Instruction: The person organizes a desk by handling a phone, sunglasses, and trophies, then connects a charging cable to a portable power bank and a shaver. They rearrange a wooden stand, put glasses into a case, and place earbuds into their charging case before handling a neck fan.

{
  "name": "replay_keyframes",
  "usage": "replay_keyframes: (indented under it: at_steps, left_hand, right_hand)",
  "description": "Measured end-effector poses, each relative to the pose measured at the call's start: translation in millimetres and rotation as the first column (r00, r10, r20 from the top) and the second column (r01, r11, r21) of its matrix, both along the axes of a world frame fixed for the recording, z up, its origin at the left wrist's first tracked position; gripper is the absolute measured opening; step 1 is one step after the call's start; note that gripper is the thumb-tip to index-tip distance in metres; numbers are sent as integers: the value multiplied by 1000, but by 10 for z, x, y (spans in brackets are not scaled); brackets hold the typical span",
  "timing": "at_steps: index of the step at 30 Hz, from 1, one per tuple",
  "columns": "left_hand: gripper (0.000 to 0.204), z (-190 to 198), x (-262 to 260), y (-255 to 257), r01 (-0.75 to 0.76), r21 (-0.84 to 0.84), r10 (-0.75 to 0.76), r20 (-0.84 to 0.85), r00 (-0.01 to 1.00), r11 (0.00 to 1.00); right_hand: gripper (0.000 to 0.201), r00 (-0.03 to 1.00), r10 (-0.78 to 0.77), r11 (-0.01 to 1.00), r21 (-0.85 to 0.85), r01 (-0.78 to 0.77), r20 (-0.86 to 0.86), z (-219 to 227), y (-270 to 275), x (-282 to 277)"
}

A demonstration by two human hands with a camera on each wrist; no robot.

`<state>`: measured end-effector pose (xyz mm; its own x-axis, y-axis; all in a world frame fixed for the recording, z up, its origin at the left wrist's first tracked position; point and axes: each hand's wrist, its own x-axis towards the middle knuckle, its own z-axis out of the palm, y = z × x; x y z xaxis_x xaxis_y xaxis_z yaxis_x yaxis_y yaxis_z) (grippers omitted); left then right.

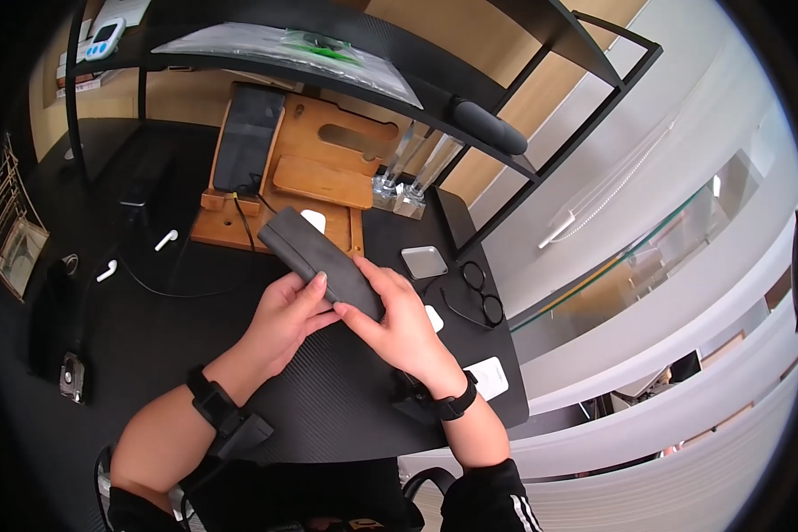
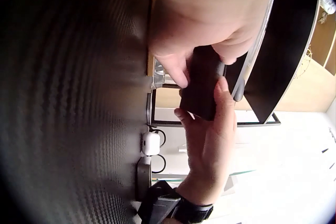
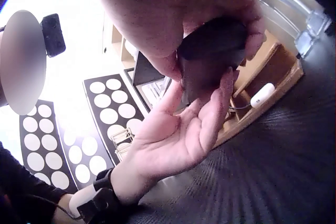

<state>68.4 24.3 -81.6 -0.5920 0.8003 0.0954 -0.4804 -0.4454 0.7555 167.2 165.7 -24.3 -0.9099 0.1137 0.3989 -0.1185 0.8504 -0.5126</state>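
Observation:
A long dark grey glasses case [image 1: 303,246] is held slantwise above the black desk, its lid seam running along its length. My left hand [image 1: 285,321] grips its near left side, thumb on top and fingers beneath. At the lower right end, my right hand [image 1: 397,321] wraps round the case, its thumb near the left thumb. The left wrist view shows the case [image 2: 202,90] between both hands, above the desk top. From the right wrist, the left fingers touch the underside of the case [image 3: 210,58]. Round black-rimmed glasses [image 1: 482,293] lie on the desk to the right.
A wooden stand [image 1: 328,182] holding a dark phone [image 1: 248,137] stands behind the hands, under a black shelf [image 1: 434,40]. White earbuds [image 1: 167,239] lie to the left. A small metal tray [image 1: 425,262] and a white flat block [image 1: 488,379] sit on the right.

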Motion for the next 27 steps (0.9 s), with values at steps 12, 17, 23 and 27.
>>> replay_keyframes:
  at_steps: [12, 17, 23, 27]
  left_hand:
    - [34, 60, 32, -14, 12, -133, -10, 14, 1000, 991]
    - [34, 62, 43, -3, 26, -138, -22, 34, 999, 990]
    - [34, 58, 80, 4, 59, -131, -47, 90, 995, 990]
    - [35, 23, 66, 10, 16, -108, -13, 33, 999, 994]
  right_hand:
    - [67, 993, 74, 997, -28, -71, 93, 13, 100, 59]
    - [65, 992, 68, 995, -75, -60, 109, 46, 111, 80]
    - [65, 995, 51, 994, -100, -43, 81, 30, 139, 100]
    - [66, 986, 68, 977, -209, -36, 151, 12, 131, 112]
